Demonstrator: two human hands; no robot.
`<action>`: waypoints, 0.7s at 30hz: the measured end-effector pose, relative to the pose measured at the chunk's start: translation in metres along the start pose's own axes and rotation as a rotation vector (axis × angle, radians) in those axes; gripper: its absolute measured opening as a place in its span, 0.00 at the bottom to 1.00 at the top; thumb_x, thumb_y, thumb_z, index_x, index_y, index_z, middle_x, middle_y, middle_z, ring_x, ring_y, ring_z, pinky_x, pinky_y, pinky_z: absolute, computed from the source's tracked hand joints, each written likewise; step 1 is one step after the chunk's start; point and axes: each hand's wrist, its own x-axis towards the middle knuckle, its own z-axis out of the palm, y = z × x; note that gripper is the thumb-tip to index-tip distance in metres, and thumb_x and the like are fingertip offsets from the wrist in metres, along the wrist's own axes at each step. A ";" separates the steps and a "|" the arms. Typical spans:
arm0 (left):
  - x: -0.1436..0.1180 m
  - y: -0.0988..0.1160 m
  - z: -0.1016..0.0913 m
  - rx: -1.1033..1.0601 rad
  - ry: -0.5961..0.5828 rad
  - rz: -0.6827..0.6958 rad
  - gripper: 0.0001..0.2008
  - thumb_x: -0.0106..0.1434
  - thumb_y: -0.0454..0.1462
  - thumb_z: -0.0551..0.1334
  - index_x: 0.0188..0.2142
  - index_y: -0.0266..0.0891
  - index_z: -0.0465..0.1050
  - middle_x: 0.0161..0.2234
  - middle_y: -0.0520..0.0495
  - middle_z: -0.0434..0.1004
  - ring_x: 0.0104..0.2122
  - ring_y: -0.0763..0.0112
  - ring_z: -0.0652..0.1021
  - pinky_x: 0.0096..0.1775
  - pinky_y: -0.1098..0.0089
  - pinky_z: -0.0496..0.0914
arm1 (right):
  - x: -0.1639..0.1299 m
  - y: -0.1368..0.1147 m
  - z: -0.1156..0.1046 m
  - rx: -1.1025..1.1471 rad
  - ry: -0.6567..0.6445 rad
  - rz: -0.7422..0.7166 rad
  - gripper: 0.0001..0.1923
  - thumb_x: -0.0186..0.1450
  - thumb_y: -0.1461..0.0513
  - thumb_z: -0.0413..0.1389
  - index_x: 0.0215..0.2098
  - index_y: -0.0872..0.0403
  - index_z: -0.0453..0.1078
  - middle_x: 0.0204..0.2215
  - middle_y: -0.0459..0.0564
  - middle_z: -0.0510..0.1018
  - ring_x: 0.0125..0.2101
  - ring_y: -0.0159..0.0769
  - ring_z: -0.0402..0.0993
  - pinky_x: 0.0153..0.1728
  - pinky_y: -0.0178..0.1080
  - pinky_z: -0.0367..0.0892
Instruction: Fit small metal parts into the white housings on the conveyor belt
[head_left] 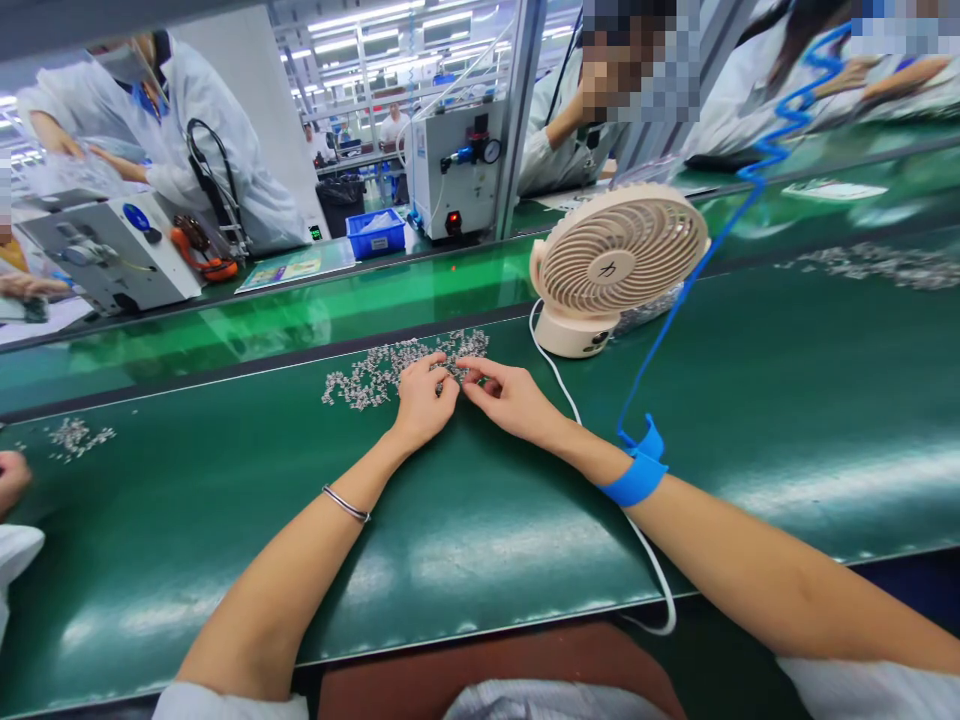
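A loose spread of small silvery parts lies on the green work surface. At its near edge, my left hand has its fingers curled inward and pressed together. My right hand faces it closely, thumb and fingers bent toward each other above the same parts. Whatever sits between the fingertips is too small and hidden to name. Around my right wrist goes a blue strap with a coiled blue cord. A metal bangle circles my left wrist.
Right of the parts stands a beige fan, its white cable passing under my right arm. More small parts lie at left. A co-worker's hand shows at the left edge. A blue bin and white machine stand beyond.
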 end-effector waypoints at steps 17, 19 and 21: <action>0.003 -0.006 -0.001 -0.087 -0.059 -0.013 0.12 0.60 0.34 0.53 0.25 0.41 0.73 0.45 0.47 0.74 0.49 0.68 0.72 0.53 0.61 0.64 | 0.007 0.007 -0.007 -0.842 -0.139 -0.255 0.08 0.66 0.68 0.50 0.34 0.59 0.71 0.29 0.52 0.73 0.27 0.38 0.63 0.30 0.38 0.54; 0.003 -0.006 0.000 -0.083 -0.046 -0.014 0.12 0.60 0.34 0.53 0.25 0.41 0.73 0.44 0.47 0.75 0.49 0.68 0.71 0.52 0.60 0.64 | 0.008 0.005 -0.009 -0.850 -0.154 -0.251 0.08 0.66 0.68 0.50 0.34 0.58 0.71 0.30 0.52 0.74 0.27 0.38 0.64 0.31 0.38 0.54; 0.001 -0.005 0.000 -0.076 -0.029 -0.018 0.11 0.59 0.34 0.54 0.25 0.41 0.73 0.44 0.47 0.75 0.50 0.67 0.71 0.52 0.60 0.64 | 0.007 0.004 -0.010 -0.833 -0.162 -0.240 0.08 0.66 0.68 0.50 0.34 0.58 0.71 0.31 0.52 0.74 0.28 0.38 0.65 0.32 0.37 0.55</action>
